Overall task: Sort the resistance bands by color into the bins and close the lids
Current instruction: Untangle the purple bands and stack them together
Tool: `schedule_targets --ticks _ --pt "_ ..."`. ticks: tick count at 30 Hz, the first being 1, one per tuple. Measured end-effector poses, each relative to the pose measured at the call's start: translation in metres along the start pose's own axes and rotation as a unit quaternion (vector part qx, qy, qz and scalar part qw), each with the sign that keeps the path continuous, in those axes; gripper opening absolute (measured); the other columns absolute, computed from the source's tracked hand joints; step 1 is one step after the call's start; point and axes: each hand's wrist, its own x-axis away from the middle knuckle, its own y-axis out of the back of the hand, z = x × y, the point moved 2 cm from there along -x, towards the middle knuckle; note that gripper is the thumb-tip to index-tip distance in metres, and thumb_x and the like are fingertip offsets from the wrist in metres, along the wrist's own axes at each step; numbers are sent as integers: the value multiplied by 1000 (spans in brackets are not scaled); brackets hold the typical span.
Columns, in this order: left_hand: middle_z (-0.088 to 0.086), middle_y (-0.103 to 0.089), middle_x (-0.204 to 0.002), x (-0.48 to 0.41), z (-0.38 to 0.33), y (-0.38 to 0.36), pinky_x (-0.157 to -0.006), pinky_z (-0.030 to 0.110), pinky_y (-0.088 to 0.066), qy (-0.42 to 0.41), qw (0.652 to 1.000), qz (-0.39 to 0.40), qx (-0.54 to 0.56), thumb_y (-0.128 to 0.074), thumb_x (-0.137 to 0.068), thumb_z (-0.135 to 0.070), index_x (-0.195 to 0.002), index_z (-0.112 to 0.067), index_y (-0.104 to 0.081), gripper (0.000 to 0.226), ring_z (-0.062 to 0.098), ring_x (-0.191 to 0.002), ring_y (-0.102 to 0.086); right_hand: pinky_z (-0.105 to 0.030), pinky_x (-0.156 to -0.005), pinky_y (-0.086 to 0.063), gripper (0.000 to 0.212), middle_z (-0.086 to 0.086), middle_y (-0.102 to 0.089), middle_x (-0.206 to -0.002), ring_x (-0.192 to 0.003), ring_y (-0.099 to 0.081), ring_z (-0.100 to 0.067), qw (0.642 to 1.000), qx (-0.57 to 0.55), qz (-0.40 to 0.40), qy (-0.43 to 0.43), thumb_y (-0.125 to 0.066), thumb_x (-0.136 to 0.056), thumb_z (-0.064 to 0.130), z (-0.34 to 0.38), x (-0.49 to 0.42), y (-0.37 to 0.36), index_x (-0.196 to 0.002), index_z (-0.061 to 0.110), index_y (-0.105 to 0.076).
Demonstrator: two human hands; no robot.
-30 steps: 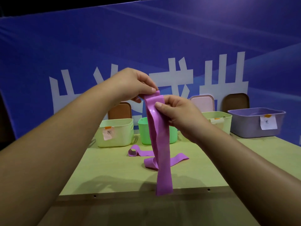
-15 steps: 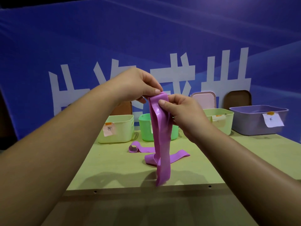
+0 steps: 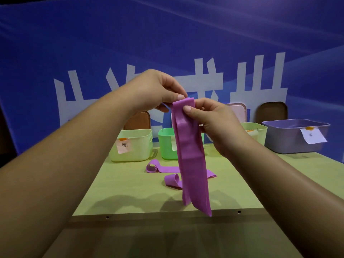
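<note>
Hanging mid-frame, a long purple rubber resistance band [image 3: 191, 155] is being pinched at its top by both grips, left hand [image 3: 156, 91] and right hand [image 3: 214, 123]. Two purple bands [image 3: 172, 180] are lying on the green counter [image 3: 121, 192].

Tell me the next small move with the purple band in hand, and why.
Probably carry the purple band right to the purple bin and drop it in: left hand and right hand both pinch its top, it hangs free above the table, and that bin stands open.
</note>
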Motion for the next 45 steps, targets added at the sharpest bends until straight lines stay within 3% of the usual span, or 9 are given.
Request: schedule_targets --ticks 7,17,23,26,33,39,45 --pt "-8 -82 -94 1 -1 -4 -70 22 -63 2 1000 10 15 -78 -98 -25 -105 -25 -82 8 7 -84 -79 -37 -78 -60 16 1 -83 -92 -88 -76 -17 1000 13 -8 -18 -77 -100 34 -4 3 -1 -100 20 -82" --pt "-7 -82 -94 4 1 -5 -72 25 -65 1 999 5 33 -77 -98 -22 -105 -23 -81 8 9 -87 -80 -30 -70 -56 18 5 -80 -85 -88 -75 -16 998 5 8 -55 -78 -99 36 -2 0 -3 -98 18 -81" --pt "-8 -82 -93 5 3 -5 -71 24 -65 1 1000 -6 27 -78 -98 -22 -104 -24 -82 7 7 -88 -79 -42 -83 -59 24 5 -79 -83 -90 -72 -19 997 36 7 -63 -81 -96 43 0 0 -2 -94 19 -81" --pt "-9 -82 -92 6 5 -5 -72 26 -66 4 1000 -10 25 -78 -98 -22 -102 -25 -82 7 6 -87 -79 -44 -87 -61 25 2 -81 -88 -89 -73 -19 997 63 -2 -49 -82 -95 43 1 1 0 -97 19 -83" --pt "-8 -82 -96 8 13 -4 -72 27 -66 -1 1000 -10 24 -74 -101 -23 -106 -28 -81 10 9 -89 -79 -34 -77 -57 25 7 -82 -88 -88 -74 -14 996 72 -6 -48 -82 -94 44 -1 1 1 -104 21 -84" --pt "-7 -82 -99 13 12 -5 -74 26 -65 -7 999 28 24 -69 -104 -18 -106 -28 -81 16 11 -95 -79 -45 -93 -59 29 3 -84 -97 -104 -76 -23 995 54 13 -81 -82 -93 45 -7 -3 1 -109 21 -84" --pt "-5 -80 -104 14 10 -6 -71 22 -63 8 1000 23 13 -64 -108 -18 -107 -27 -83 21 7 -92 -78 -45 -93 -58 34 2 -84 -104 -110 -75 -25 994 40 33 -101 -83 -92 47 -12 -6 0 -113 20 -82"
